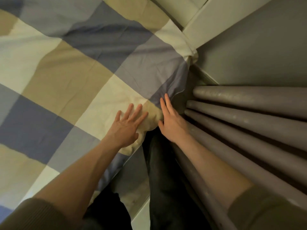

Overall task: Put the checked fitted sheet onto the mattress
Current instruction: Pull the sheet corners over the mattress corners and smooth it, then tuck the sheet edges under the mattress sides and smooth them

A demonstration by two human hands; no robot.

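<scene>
The checked fitted sheet (69, 67), in blue, tan and cream squares, covers the mattress across the left and middle of the view. The mattress itself is hidden under it. My left hand (126, 125) lies flat, fingers spread, on a puffed cream and tan patch at the bed's right edge. My right hand (171, 120) rests flat, fingers straight, against the blue fabric that folds down over the side of the bed. Neither hand grips anything. The sheet bunches into a gathered corner (192, 55) at the far right.
Grey curtain folds (249, 117) hang close on the right, leaving a narrow gap beside the bed. My dark-trousered leg (162, 180) stands in that gap. A white bed frame edge (197, 19) and a grey wall (259, 44) close the far corner.
</scene>
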